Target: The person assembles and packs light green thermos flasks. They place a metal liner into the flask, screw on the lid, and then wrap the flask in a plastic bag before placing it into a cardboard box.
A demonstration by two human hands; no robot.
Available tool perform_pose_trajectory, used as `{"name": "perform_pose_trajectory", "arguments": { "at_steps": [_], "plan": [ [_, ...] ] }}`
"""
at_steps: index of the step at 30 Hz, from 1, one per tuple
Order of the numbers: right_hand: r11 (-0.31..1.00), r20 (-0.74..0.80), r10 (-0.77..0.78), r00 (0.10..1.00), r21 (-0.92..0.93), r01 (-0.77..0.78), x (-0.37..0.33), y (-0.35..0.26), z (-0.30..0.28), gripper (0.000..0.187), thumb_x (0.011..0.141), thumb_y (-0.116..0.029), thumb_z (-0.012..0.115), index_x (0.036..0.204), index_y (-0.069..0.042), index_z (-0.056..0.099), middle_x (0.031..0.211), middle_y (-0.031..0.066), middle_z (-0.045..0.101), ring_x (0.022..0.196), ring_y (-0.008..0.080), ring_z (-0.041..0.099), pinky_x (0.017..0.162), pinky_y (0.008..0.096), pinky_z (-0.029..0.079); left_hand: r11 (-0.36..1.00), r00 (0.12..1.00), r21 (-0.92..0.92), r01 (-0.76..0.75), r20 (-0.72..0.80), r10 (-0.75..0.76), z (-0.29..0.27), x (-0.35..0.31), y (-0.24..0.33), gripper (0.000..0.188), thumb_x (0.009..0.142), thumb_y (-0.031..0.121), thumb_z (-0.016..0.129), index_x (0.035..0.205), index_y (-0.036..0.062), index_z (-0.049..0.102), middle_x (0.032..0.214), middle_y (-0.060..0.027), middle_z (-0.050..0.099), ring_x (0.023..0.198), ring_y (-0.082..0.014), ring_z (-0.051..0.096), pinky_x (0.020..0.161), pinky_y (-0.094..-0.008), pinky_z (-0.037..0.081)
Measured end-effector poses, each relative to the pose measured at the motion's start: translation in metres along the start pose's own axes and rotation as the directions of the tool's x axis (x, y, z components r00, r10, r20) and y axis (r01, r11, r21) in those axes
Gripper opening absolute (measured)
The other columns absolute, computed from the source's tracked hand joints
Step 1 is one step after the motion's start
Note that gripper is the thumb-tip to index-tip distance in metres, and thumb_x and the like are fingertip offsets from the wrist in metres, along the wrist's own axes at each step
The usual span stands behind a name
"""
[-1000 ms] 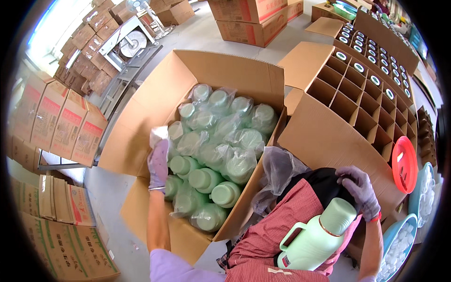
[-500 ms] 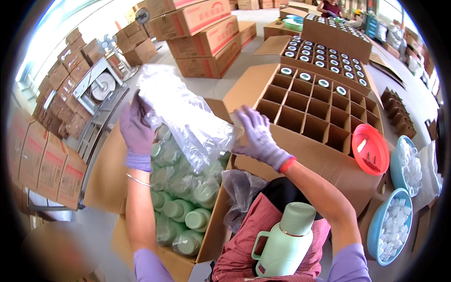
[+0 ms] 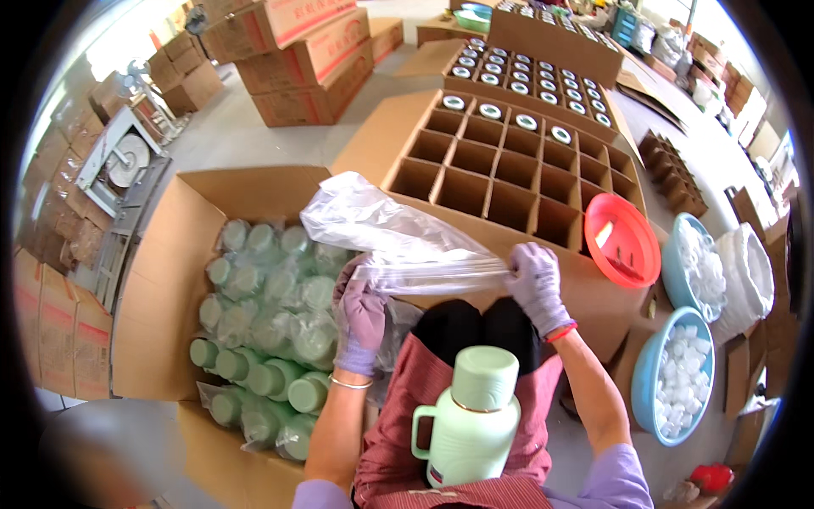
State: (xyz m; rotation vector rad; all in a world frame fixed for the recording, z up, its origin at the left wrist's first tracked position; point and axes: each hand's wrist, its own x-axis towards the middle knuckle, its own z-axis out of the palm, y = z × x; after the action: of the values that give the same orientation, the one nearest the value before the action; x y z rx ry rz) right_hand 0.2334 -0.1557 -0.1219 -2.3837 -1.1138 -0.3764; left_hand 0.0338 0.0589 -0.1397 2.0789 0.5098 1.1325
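Observation:
A clear plastic bag (image 3: 398, 233) is stretched taut sideways in front of me. One end is gripped by my gloved left hand (image 3: 359, 310), the other by my gloved right hand (image 3: 538, 284); both hands are closed. A pale green vacuum flask (image 3: 471, 420) with a handle and a cup-like lid stands upright on my lap, touched by neither hand. Left of my left hand, an open carton (image 3: 153, 314) holds several green flasks (image 3: 267, 379), many wrapped in clear plastic. More crumpled clear plastic (image 3: 397, 327) lies between that carton and my knees.
Ahead stands a divided carton (image 3: 475, 185) with bottle tops in its far row. A red basin (image 3: 622, 242) with small tools sits at its right corner. Blue basins of white plastic parts (image 3: 681, 377) stand at right. Stacked cartons (image 3: 297, 72) rise at far left.
The bag has come down from above the flask carton to in front of my lap, pulled lengthwise. My right hand now grips its end. The view has swung left and down.

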Motion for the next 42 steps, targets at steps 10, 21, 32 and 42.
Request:
{"name": "perform_pose_trajectory", "arguments": {
  "at_steps": [10,21,32,42],
  "plan": [
    [0.968,-0.079,-0.067,0.995,0.238,0.084,-0.212,-0.060,-0.092,0.019,0.071,-0.007,0.063,0.089,-0.005,0.059,0.103,0.0142,0.060,0.099,0.0348,0.060,0.100,0.0548,0.044,0.870,0.727,-0.367,0.330,0.686,0.014,-0.069,-0.104,0.065,0.026,0.092,0.014,0.058,0.109,-0.0033,0.068,0.101,-0.0081,0.070,0.091,-0.0146,0.064,0.082,-0.0307,0.051],
    [0.877,0.493,-0.123,0.861,0.460,-0.138,-0.264,-0.091,-0.124,0.019,0.079,-0.015,0.068,0.092,-0.003,0.061,0.104,0.0151,0.060,0.086,0.0322,0.064,0.075,0.0410,0.055,0.529,0.406,-0.074,0.845,0.733,-0.546,-0.143,-0.159,0.073,0.020,0.091,0.006,0.058,0.109,0.0017,0.067,0.103,-0.0067,0.069,0.095,-0.0156,0.065,0.088,-0.0292,0.052],
    [0.817,0.820,-0.367,0.439,0.510,-0.270,-0.328,-0.043,-0.117,0.030,0.097,-0.026,0.050,0.119,-0.011,0.064,0.120,0.0168,0.061,0.109,0.0354,0.062,0.081,0.0458,0.053,0.801,0.427,-0.132,0.584,0.889,-0.165,-0.113,-0.106,0.066,0.044,0.094,0.031,0.066,0.125,0.0015,0.059,0.104,-0.0136,0.066,0.100,-0.0184,0.064,0.089,-0.0343,0.050],
    [0.486,0.530,-0.416,0.739,0.817,-0.312,-0.201,-0.127,-0.084,0.012,0.073,-0.004,0.072,0.080,-0.001,0.063,0.091,0.0132,0.056,0.079,0.0279,0.060,0.072,0.0338,0.050,0.983,0.799,0.075,0.168,0.573,-0.180,-0.242,-0.266,0.009,0.064,0.092,0.026,0.069,0.147,0.0064,0.043,0.149,-0.0111,0.046,0.137,-0.0263,0.042,0.116,-0.0419,0.031]
  ]
}}
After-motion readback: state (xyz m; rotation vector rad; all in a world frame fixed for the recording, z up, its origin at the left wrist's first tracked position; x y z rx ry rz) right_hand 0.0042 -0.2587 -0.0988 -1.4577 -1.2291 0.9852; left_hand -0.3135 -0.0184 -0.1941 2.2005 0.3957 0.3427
